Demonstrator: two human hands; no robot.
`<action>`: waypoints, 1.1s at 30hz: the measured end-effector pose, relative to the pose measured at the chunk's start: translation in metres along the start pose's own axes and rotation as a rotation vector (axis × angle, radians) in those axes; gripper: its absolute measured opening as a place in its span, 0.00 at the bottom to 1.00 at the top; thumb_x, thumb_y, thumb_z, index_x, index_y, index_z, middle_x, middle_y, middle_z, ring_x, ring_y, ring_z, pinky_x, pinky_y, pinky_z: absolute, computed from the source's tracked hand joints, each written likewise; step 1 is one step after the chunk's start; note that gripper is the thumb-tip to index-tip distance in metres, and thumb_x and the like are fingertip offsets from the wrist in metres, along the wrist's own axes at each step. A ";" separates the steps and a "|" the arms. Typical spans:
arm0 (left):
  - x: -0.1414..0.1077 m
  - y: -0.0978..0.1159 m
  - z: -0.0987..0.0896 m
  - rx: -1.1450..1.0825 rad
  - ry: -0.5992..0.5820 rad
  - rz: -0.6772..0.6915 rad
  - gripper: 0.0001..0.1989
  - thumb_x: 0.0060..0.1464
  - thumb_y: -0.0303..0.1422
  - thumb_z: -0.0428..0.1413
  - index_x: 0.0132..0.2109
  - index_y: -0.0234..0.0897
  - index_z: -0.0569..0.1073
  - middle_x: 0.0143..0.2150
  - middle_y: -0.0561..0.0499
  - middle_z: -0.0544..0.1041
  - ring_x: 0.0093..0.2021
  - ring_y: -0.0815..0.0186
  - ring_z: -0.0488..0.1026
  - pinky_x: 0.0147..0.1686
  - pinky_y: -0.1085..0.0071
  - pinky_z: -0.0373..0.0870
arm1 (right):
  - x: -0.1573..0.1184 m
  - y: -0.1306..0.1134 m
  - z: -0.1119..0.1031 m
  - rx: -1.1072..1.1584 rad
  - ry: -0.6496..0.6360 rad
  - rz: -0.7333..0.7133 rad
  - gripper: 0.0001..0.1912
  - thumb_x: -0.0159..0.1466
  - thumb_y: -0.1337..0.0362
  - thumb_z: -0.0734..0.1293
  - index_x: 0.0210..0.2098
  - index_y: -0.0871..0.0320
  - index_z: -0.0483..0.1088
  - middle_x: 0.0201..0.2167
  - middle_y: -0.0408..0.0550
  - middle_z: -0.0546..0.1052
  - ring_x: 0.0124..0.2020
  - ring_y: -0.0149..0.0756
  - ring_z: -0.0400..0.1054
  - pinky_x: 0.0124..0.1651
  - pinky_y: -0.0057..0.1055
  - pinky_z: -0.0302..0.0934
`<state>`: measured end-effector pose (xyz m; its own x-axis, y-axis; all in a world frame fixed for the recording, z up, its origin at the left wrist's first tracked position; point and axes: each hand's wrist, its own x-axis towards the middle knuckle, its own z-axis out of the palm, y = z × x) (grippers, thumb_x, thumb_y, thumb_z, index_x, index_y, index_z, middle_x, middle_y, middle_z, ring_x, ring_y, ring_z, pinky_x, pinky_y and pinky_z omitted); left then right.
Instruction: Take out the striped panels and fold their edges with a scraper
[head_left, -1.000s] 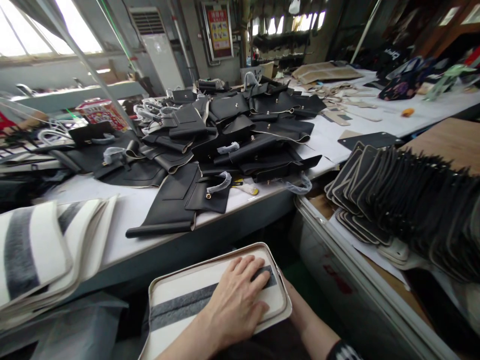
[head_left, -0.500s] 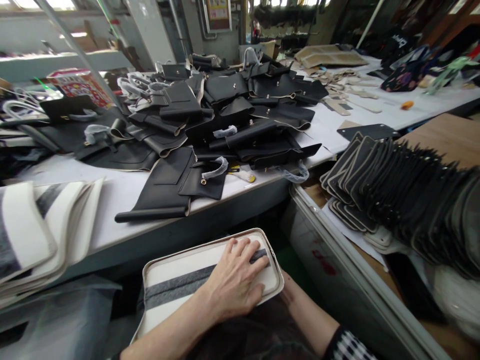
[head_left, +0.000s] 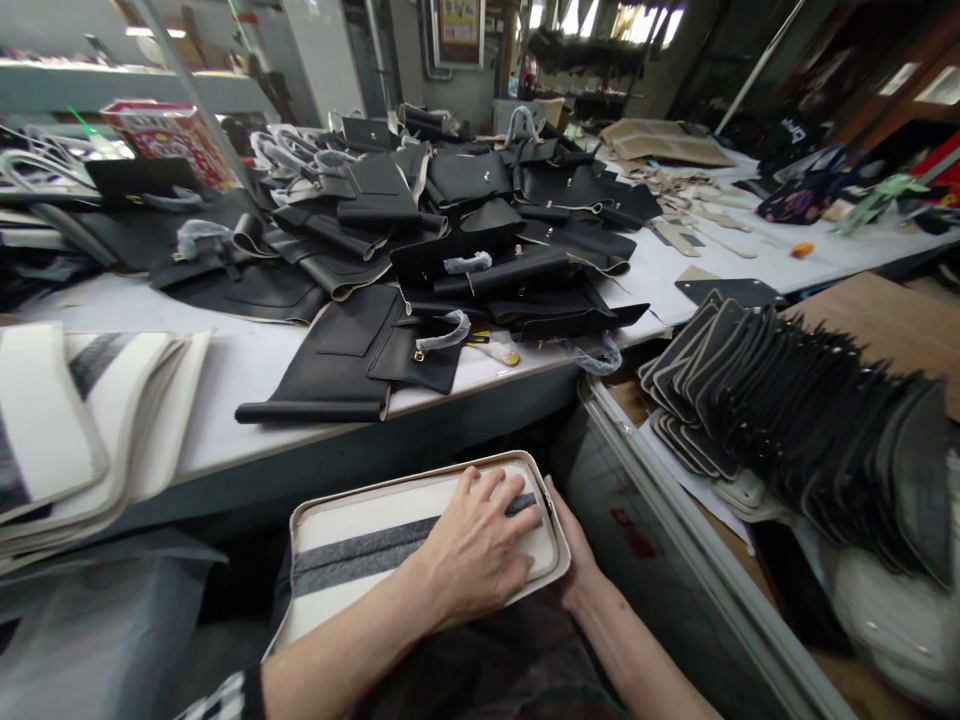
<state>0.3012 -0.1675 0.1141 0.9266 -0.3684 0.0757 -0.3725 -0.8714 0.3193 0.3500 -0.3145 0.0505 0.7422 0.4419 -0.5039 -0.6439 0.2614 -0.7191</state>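
- Note left hand [head_left: 476, 550] resting palm down, with spread fingers, on the grey-striped cream panel [head_left: 352, 530], low before the white-topped worktable [head_left: 240, 360].
- Steady the panel's right end with right hand [head_left: 574, 560]; finger closure hidden, impossible to tell.
- Best to spread pressure evenly, probably sparing the raised rim from creasing.
- Beyond, avoid catching black leather-look bag pieces [head_left: 341, 330].
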 end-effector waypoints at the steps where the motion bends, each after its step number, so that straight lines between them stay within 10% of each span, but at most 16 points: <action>1: 0.000 -0.001 0.001 -0.008 0.010 -0.001 0.19 0.55 0.42 0.59 0.52 0.45 0.69 0.58 0.47 0.67 0.58 0.50 0.61 0.60 0.46 0.55 | -0.004 0.000 0.000 0.024 -0.005 0.020 0.32 0.67 0.40 0.59 0.50 0.62 0.75 0.48 0.58 0.79 0.52 0.51 0.72 0.53 0.48 0.68; 16: -0.001 -0.009 0.000 -0.092 0.083 -0.020 0.19 0.54 0.35 0.58 0.52 0.37 0.68 0.52 0.46 0.72 0.54 0.55 0.65 0.58 0.57 0.58 | -0.040 -0.001 -0.017 -0.835 0.401 -0.514 0.21 0.63 0.52 0.68 0.50 0.57 0.77 0.50 0.52 0.80 0.51 0.49 0.74 0.59 0.46 0.65; 33: -0.006 -0.015 0.010 -0.050 0.136 0.095 0.24 0.57 0.30 0.52 0.60 0.50 0.69 0.55 0.48 0.73 0.56 0.53 0.68 0.57 0.53 0.62 | -0.054 0.004 0.009 -1.388 0.428 -0.773 0.16 0.68 0.70 0.56 0.43 0.65 0.75 0.38 0.56 0.72 0.38 0.41 0.70 0.43 0.37 0.69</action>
<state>0.3006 -0.1556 0.0999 0.8869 -0.3982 0.2342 -0.4591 -0.8163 0.3505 0.3057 -0.3295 0.0798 0.9346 0.2639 0.2385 0.3550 -0.7322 -0.5812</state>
